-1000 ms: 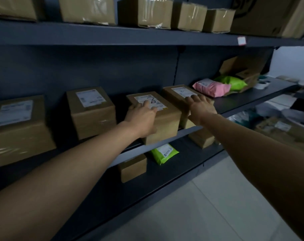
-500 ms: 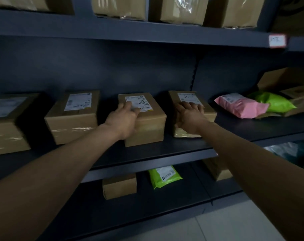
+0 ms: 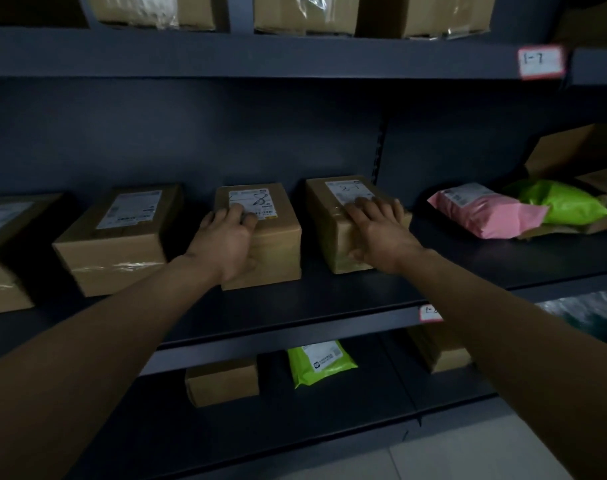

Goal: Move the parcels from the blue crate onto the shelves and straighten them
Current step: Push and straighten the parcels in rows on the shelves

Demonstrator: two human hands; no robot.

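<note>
On the middle shelf (image 3: 330, 306) of a dark metal rack, a row of brown cardboard parcels sits with printed labels facing up. Two bare arms reach in from below the shelf's front lip, one hand to each of two neighbouring parcels near the shelf's midpoint.

The left hand (image 3: 226, 237) wraps the top front edge of the centre box (image 3: 278, 244). Its fingers bend over onto the white label and its palm lies against the front face. The right hand (image 3: 378, 233) rests on the right box (image 3: 330, 209). Its fingers are spread nearly straight across the top and its thumb drops down the front face, so it presses rather than grips.

Both boxes lie with their long axis running from the shelf's front lip toward its back wall, directly ahead of the fingers. The centre box looks square to the lip. The right box seems turned a little, its front end angled off line, so the right hand is likely the one with straightening left to do. A small gap separates the two boxes.

Farther along the shelf to the right lie a pink mailer (image 3: 482, 213) and a green mailer (image 3: 562, 206). Another box (image 3: 118, 237) sits to the left. No blue crate is in view.
</note>
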